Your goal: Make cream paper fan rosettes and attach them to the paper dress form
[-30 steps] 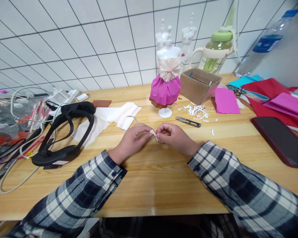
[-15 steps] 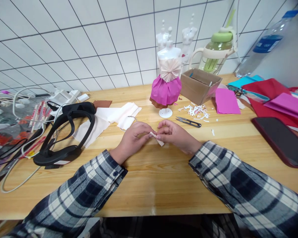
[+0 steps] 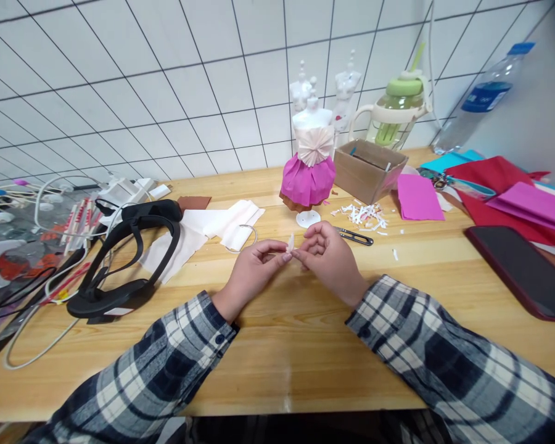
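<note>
Between my fingertips is a small strip of pale paper (image 3: 291, 242), its upper end pointing away from me. My left hand (image 3: 255, 269) pinches it from the left with thumb and forefinger. From the right, my right hand (image 3: 329, 259) is closed on its lower end, thumb and forefinger touching it. Just beyond stands a small white dress form (image 3: 312, 117) wearing a pink skirt (image 3: 308, 180) and a pleated cream bodice (image 3: 315, 147). Black thread snips (image 3: 357, 237) lie partly hidden behind my right hand.
Paper scraps (image 3: 363, 214) lie before a cardboard box (image 3: 368, 172). A phone (image 3: 522, 271) and coloured sheets (image 3: 485, 185) are at right. Pale sheets (image 3: 203, 225), a wire ring (image 3: 254, 233) and a black headset frame (image 3: 124, 265) are at left. A jug (image 3: 395, 117) and bottle (image 3: 485, 98) stand behind.
The pale strip has turned from slanting down toward me to pointing up and away. My right hand has rotated at its end, and the view has tilted slightly upward.
</note>
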The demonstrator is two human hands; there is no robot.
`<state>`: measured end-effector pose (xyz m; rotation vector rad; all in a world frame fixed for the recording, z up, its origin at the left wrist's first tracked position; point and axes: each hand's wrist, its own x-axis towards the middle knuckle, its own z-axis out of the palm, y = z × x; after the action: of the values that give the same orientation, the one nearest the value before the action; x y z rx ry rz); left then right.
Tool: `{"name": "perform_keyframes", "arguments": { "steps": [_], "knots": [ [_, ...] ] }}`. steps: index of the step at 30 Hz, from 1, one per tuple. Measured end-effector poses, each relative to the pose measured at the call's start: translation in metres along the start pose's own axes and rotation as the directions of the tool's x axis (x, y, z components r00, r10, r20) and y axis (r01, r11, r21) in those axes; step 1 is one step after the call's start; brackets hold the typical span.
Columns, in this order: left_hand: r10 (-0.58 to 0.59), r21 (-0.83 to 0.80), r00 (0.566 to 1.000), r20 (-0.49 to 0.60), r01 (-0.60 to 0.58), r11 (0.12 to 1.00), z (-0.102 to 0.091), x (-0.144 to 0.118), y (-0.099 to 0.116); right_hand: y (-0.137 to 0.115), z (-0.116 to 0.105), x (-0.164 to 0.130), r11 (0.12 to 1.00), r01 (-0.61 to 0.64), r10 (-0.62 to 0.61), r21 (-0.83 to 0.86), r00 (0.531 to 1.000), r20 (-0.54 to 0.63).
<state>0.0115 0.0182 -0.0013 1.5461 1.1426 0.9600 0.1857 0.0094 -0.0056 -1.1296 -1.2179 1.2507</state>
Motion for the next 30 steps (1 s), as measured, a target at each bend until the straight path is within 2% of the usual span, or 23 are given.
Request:
{"name": "perform_keyframes", "arguments": {
  "steps": [3,6,10,13,17,25,28,30],
  "knots": [
    [-0.033,-0.068,0.998,0.053,0.036,0.997,-0.002,0.001,-0.003,0.000,0.002,-0.001,0.989,-0.094,0.081,0.114,0.990,0.118],
    [-0.083,-0.186,0.991,0.105,0.102,0.977,-0.005,0.003,-0.005,-0.001,0.000,0.001,0.975,-0.128,0.102,0.181,0.984,0.144],
    [-0.142,-0.359,0.962,0.232,0.221,0.907,-0.006,0.003,-0.005,-0.003,-0.004,0.002,0.976,-0.139,0.109,0.166,0.978,0.179],
    [-0.133,-0.441,0.945,0.299,0.260,0.859,-0.004,0.002,-0.004,-0.003,-0.005,0.002,0.985,-0.128,0.104,0.114,0.974,0.199],
    [-0.125,-0.409,0.950,0.286,0.239,0.881,-0.003,0.002,-0.008,-0.001,-0.004,0.003,0.990,-0.093,0.070,0.105,0.977,0.202],
    [-0.159,-0.307,0.913,0.375,0.284,0.908,-0.009,0.002,-0.007,-0.004,-0.010,0.002,0.951,-0.189,0.109,0.244,0.945,0.308],
    [-0.164,-0.313,0.903,0.396,0.301,0.901,-0.010,0.002,-0.005,-0.006,-0.013,0.002,0.947,-0.163,0.064,0.278,0.941,0.331],
    [-0.163,-0.322,0.906,0.391,0.300,0.898,-0.010,0.002,-0.004,-0.007,-0.013,0.002,0.965,-0.136,0.054,0.226,0.940,0.336]
  ]
}}
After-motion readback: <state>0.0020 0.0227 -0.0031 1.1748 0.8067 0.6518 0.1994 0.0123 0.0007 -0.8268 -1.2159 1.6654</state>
